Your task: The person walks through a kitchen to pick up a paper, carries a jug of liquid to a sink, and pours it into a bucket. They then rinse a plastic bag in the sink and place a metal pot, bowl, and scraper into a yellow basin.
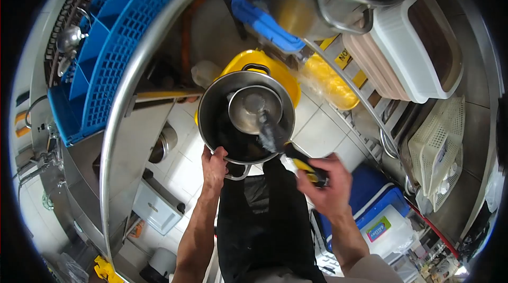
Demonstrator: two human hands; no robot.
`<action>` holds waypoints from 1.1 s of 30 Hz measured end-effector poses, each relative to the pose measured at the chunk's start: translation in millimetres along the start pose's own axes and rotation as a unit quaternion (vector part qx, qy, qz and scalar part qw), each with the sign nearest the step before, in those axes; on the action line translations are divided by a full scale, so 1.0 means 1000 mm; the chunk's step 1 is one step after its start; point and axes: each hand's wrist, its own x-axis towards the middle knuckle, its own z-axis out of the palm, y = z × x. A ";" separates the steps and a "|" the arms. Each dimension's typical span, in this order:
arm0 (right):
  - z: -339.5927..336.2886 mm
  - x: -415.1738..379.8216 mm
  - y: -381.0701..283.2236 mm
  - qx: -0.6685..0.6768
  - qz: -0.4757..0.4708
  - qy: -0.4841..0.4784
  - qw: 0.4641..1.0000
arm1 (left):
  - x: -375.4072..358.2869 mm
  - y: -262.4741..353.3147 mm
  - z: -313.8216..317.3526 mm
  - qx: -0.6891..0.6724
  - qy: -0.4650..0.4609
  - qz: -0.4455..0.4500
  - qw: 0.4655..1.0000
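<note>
A large metal pot (209, 111) hangs over a yellow bucket (291, 79) in the middle of the view. Inside the pot is a smaller round metal bowl (241, 119). My left hand (214, 167) is closed on the near left rim of the pot, beside its lower handle. In my right hand (329, 180) is a tool with a black and yellow handle (301, 162), held by its grip. Its dark front end reaches over the pot's near right rim toward the bowl; motion blurs its tip.
At the upper left, a blue dish rack (119, 45) stands beyond a curved metal edge. Shelves on the right hold a large steel pot (301, 10), stacked plastic tubs (418, 45) and white baskets (436, 145). A blue container (370, 190) is at the lower right.
</note>
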 end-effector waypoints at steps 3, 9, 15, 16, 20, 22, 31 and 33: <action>-0.034 -0.001 0.010 0.154 0.148 0.160 0.964 | 0.033 0.014 -0.003 -0.035 0.019 0.026 0.999; -0.065 -0.043 0.062 0.359 0.334 0.228 0.841 | 0.123 0.088 -0.006 -0.188 -0.023 0.048 0.981; -0.031 -0.092 0.085 0.410 0.433 0.217 0.773 | 0.293 0.151 0.012 -0.186 0.036 0.091 0.978; -0.021 -0.098 0.091 0.427 0.429 0.222 0.765 | 0.324 0.160 0.012 -0.173 0.051 0.110 0.977; 0.030 -0.120 0.107 0.433 0.429 0.313 0.728 | 0.435 0.186 0.008 -0.116 0.105 0.149 0.976; 0.055 -0.122 0.114 0.410 0.450 0.377 0.697 | 0.481 0.190 0.005 -0.090 0.131 0.140 0.977; 0.132 -0.166 0.167 0.431 0.441 0.416 0.668 | 0.600 0.171 -0.047 -0.069 0.194 0.066 0.976; 0.139 -0.149 0.167 0.492 0.401 0.415 0.652 | 0.610 0.165 -0.056 -0.123 0.207 0.067 0.968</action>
